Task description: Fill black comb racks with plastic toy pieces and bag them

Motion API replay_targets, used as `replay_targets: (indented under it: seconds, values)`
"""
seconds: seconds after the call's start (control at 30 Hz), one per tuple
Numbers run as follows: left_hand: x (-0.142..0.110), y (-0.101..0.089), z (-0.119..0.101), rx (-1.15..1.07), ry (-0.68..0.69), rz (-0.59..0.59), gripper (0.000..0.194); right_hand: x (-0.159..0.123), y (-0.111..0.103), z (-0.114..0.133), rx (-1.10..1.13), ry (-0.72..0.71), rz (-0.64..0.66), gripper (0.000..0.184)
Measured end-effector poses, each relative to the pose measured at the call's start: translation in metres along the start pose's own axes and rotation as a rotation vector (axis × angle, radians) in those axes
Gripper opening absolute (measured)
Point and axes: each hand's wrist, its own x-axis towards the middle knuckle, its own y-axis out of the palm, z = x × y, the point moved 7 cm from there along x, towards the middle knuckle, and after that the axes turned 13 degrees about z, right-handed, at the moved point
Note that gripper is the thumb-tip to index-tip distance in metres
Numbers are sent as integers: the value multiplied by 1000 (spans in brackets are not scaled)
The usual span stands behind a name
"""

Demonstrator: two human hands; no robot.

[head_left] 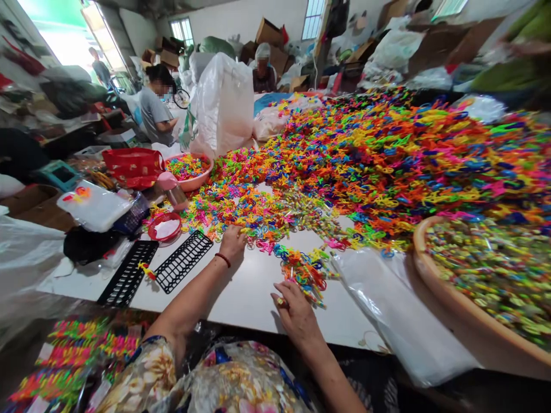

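Rainbow-bright plastic pieces [413, 166] against a white tabletop [253, 292].
I see orange, yellow, pink, blue and green mingled; black lattice trays [184, 262]; a red basket [166, 238]; a dark red bracelet [223, 260]; a sleeve [150, 367] flowered in cream and blue.

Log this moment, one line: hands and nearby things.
left hand: at multicoloured plastic heap | right hand: at small multicoloured plastic cluster | both grips: unclear | black plastic grid racks: on white tabletop

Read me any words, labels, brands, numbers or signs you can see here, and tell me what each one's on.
None that I can read.
Red bag: its pale markings are too blurred to read.
White slips among the colourful packets, lower left: too blurred to tell if printed.
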Motion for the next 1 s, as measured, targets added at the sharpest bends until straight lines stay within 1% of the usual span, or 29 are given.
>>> replay_targets:
  seconds: [0.1,0.2,0.27,0.33,0.43,0.6,0.63,0.7,0.83,1.0]
  values:
    - [-7,-2,10,-186,-90,-5,25,-2,0,-2,60,43,41,26]
    - [-20,-2,17,-369,-167,42,31,2,3,-2,109,60,84,27]
    - [-29,0,19,-456,-188,69,32,6,7,1,124,47,99,28]
    - [-35,0,18,-519,-177,64,33,9,11,4,129,26,108,27]
    - [-41,-3,17,-556,-116,3,33,11,17,5,128,2,112,26]
    - [-45,-22,16,-353,7,-241,22,8,17,0,113,-7,103,23]
    - [-45,-24,16,-349,18,-266,22,7,17,-1,113,-6,104,22]
    - [-44,-21,21,-451,-8,-249,24,6,18,-3,121,3,113,22]
    - [-43,-15,31,-682,-121,-200,31,5,21,-5,151,27,126,22]
    - [-48,-12,39,-814,-208,-144,26,7,22,-3,166,22,131,20]
